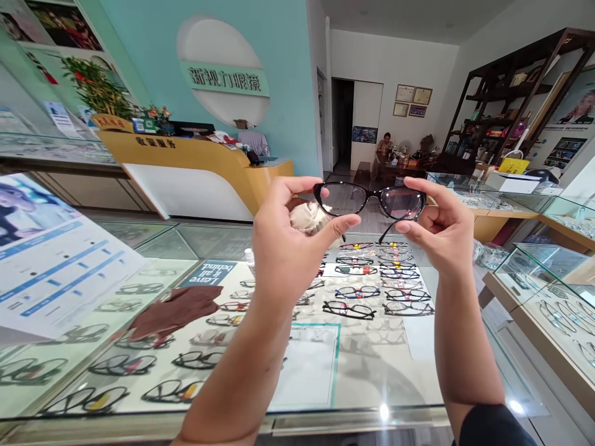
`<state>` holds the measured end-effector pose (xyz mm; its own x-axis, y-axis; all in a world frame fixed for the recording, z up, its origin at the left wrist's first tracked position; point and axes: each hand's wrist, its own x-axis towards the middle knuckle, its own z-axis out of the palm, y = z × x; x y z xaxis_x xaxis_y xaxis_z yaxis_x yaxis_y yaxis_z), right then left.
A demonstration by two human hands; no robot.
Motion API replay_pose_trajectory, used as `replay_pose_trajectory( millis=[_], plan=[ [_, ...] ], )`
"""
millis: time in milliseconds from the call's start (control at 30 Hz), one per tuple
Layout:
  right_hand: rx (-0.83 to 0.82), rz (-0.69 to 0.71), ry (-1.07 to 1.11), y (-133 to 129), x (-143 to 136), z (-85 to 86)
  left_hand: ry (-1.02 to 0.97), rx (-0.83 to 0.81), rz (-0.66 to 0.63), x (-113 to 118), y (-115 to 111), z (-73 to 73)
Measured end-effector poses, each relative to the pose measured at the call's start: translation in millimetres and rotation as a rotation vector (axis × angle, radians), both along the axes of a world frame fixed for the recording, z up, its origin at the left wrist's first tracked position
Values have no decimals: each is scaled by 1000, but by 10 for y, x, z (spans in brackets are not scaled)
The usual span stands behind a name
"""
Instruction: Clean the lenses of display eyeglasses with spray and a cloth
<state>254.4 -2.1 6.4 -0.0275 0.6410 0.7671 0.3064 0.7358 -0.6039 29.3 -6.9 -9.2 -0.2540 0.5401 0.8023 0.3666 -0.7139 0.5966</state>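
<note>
A pair of black-framed eyeglasses (pixel 372 193) is held up above the glass display case (pixel 372 378), lenses facing me and temples pointing down and away. My left hand (pixel 292 241) pinches the left side of the frame between thumb and fingers. A crumpled cream-coloured cloth (pixel 309 218) is tucked in that same palm, partly hidden by the thumb. At the right rim, my right hand (pixel 439 223) grips the frame with thumb and index finger. Below, rows of eyeglasses (pixel 357 291) are laid out in the case.
A brown cloth (pixel 179 310) lies on the glass at left, near a printed board (pixel 51 266). A small white bottle (pixel 250 257) stands behind my left wrist. More display cases (pixel 553 297) flank the right. Farther back are a yellow-and-white counter (pixel 195 173) and a seated person (pixel 385 145).
</note>
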Motion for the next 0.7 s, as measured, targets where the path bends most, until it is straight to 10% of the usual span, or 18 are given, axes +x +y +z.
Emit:
replay_pose_trajectory(
  millis=[300, 500, 633, 700],
  plan=[
    [13, -45, 43, 25, 4, 1, 62, 34, 39, -40, -24, 51],
    [45, -77, 63, 81, 55, 3, -32, 376, 119, 153, -387, 63],
    [26, -85, 58, 178, 73, -29, 822, 161, -487, 745, -1067, -215],
    [27, -75, 52, 224, 63, -53, 1300, 87, -556, 1060, -1452, -396]
  ],
)
